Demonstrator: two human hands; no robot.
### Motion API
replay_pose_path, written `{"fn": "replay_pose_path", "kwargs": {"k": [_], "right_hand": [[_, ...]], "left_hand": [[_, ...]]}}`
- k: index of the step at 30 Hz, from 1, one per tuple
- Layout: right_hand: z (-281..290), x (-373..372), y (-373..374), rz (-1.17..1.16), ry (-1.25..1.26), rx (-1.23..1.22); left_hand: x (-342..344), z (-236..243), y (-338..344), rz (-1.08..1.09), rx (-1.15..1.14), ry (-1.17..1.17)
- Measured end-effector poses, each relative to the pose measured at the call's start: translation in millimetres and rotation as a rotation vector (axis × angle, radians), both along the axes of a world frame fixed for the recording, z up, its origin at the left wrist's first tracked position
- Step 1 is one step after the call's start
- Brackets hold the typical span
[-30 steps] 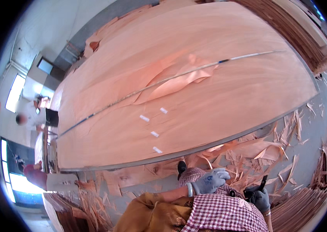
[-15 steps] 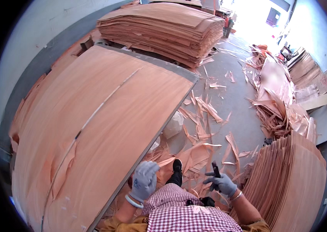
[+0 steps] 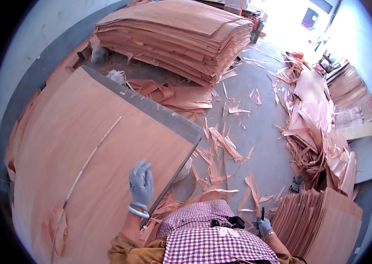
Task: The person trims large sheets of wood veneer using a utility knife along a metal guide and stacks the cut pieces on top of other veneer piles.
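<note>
Head view: the wearer's two gloved hands are well apart, one on each side of a checked apron (image 3: 208, 248). The left hand (image 3: 141, 185), in a grey glove above a pale bracelet (image 3: 138, 212), is empty, its fingers extended and lying close together; it appears over the near right part of a large reddish wood veneer sheet (image 3: 128, 149), though whether it touches the surface cannot be told. The right hand (image 3: 263, 227), likewise gloved, is low beside the apron, its fingers closed around a slim dark tool (image 3: 263, 213) that points upward; the tool's exact kind cannot be made out. The veneer sheet lies flat on a broad counter (image 3: 151, 104), whose grey surface shows as a strip along the far end. A long, thin rod (image 3: 90, 160) with a dark band rests lengthwise on the sheet, passing beside a ruffled, torn patch (image 3: 62, 226) at lower left. Beyond the counter stands a thick stack of veneer (image 3: 173, 42). Splintered veneer scraps (image 3: 225, 144) litter the grey floor (image 3: 267, 136); to the right is a heap of crumpled veneer (image 3: 313, 119), and nearer, just beside the right hand, a bundle of veneer sheets (image 3: 320, 224).
</note>
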State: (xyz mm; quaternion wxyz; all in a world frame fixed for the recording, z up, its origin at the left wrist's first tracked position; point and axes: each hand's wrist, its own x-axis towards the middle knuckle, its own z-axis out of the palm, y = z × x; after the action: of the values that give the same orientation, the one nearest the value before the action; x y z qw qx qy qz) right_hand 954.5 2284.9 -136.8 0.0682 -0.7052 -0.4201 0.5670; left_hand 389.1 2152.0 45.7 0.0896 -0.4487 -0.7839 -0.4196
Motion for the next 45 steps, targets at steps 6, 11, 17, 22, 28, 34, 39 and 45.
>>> {"fn": "replay_pose_path", "kwargs": {"k": [6,11,17,22,28,34,39,45], "right_hand": [[20.0,-16.8,149.4,0.068,-0.068,-0.211],[5.4,-49.7,373.2,0.494,-0.209,-0.293],[12.7,-220.6,577.1,0.611,-0.054,-0.082],[47.3,-409.6,578.4,0.848,0.191,-0.258],[97.2,-580.9,542.6,1.446,0.24,-0.177],[106.6,-716.7,580.3,1.632,0.249,-0.199],[125.9,-843.7,561.2,1.447,0.331,-0.324],[136.5,-1027.4,506.2,1.627,0.501,-0.337]], "left_hand": [[-41.2,-46.1,120.3,0.234,-0.256,0.038],[-39.2,-62.5,197.2,0.572,-0.522,0.23],[-37.4,-55.0,201.7,0.643,-0.685,0.17],[-39.1,-43.0,209.5,0.653,-0.683,0.066],[-38.1,-35.8,218.4,0.685,-0.623,-0.018],[-40.8,-25.7,219.2,0.711,-0.664,-0.059],[-57.0,7.0,230.5,0.738,-0.757,-0.068],[-113.2,46.0,310.8,1.216,-0.784,-0.862]]}}
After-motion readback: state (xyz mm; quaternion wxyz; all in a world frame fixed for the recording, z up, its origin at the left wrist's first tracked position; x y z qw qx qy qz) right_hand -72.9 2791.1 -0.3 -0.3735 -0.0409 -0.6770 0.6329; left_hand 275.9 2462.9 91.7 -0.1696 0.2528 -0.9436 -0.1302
